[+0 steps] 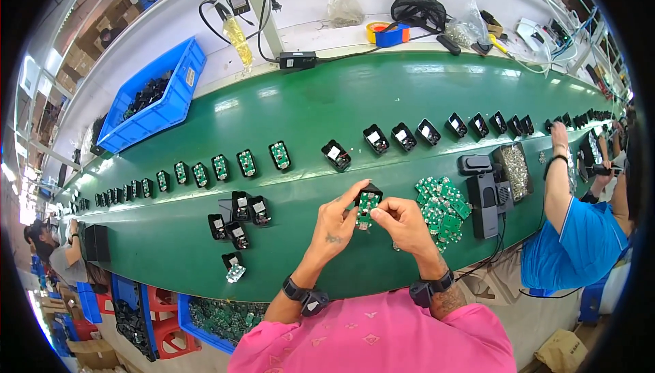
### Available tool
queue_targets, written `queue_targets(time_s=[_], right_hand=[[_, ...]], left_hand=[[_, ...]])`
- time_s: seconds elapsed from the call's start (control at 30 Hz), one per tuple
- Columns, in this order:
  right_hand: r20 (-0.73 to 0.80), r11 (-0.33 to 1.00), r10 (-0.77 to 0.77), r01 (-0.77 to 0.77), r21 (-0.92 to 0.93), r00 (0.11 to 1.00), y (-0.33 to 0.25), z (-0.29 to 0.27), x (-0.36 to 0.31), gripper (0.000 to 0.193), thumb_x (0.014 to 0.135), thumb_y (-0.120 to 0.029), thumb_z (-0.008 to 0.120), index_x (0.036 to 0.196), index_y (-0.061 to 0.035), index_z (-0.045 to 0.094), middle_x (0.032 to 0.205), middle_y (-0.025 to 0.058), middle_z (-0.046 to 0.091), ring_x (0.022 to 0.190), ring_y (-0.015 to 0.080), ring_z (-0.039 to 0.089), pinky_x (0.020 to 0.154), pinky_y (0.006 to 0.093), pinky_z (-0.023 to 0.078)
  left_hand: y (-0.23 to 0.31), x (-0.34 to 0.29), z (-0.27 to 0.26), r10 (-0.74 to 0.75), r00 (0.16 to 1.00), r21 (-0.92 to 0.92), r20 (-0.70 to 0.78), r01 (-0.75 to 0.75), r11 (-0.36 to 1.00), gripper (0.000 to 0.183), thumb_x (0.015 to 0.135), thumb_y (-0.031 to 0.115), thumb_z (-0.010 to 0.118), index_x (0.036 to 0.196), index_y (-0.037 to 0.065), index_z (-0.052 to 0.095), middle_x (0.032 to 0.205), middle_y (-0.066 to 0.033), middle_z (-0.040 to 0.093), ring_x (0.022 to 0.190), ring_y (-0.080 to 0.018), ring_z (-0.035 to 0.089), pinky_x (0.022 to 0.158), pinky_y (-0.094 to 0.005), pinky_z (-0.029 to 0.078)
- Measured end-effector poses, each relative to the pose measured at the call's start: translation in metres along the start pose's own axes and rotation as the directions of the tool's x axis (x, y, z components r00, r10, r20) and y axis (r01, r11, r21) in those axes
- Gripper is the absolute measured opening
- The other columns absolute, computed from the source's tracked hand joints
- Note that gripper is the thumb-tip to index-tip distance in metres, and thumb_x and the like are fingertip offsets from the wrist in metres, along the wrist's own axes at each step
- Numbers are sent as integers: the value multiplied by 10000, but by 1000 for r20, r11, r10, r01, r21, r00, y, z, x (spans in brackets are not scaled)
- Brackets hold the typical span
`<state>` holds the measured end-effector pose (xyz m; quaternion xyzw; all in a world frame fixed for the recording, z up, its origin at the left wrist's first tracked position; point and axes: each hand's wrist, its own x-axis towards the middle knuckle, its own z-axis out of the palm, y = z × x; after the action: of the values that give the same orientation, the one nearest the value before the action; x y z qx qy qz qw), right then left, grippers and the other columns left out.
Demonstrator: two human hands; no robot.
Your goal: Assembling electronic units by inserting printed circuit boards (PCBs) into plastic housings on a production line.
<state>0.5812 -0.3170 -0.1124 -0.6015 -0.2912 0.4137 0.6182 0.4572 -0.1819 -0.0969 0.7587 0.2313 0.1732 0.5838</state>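
Observation:
Near the middle of the green bench, my left hand (333,228) is closed around a small black plastic housing (370,188). A green circuit board (367,204) sits at the housing's open face; I cannot tell how deep it is seated. My right hand (407,224) pinches the board's right edge with thumb and fingers. Just right of my hands lies a heap of loose green circuit boards (443,210). To the left stand several open black housings (240,207) with white parts inside. Closer to the bench's front edge, another housing (233,268) has a board tilted at its mouth.
Housings with boards (246,163) line the left; open housings (404,137) line the right. A blue crate (179,103) stands far left. Right are a dark device (484,204), a tray of small metal parts (515,169) and a co-worker in blue (573,243). Another person (58,253) works left.

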Motion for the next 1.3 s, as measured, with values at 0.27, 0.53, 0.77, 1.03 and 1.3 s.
queue_targets(time_s=[0.27,0.53,0.77,1.03,1.3], right_hand=[[-72,980,-65,50,-192,995,4,-5,8,188,931,-132,687,830,26,662,657,-16,573,599,37,477,515,245,382],[-135,822,-329,213,-528,935,4,7,5,184,887,-121,723,824,36,650,683,35,620,557,80,500,498,250,373],[-336,903,-336,199,-380,880,-3,17,4,235,928,-119,656,1111,27,664,812,108,665,652,123,595,564,289,468],[-126,789,-362,231,-569,924,-11,7,0,322,970,-106,564,1259,28,613,995,246,694,850,366,700,725,392,541],[-115,805,-340,226,-548,933,-11,12,-1,373,998,-141,532,1341,5,551,988,216,696,857,320,707,729,386,542]], left_hand=[[1,0,-1,-5,999,-239,34,13,971,480,933,-58,510,1393,70,546,1178,-135,657,846,-162,700,690,-279,601],[1,-3,8,-120,992,-221,-35,109,969,413,955,71,597,1363,50,531,1180,-155,637,782,-168,711,602,-258,605],[4,2,13,-237,970,-482,59,236,844,366,974,101,577,1323,48,482,1171,-177,640,768,-229,731,571,-275,621],[3,1,12,-260,956,-488,134,292,823,347,1016,141,535,1343,64,446,1086,-158,633,716,-234,730,567,-271,613],[-1,0,23,-138,990,-322,-42,117,940,284,1039,124,476,1297,7,472,991,-165,672,644,-216,715,492,-260,578]])
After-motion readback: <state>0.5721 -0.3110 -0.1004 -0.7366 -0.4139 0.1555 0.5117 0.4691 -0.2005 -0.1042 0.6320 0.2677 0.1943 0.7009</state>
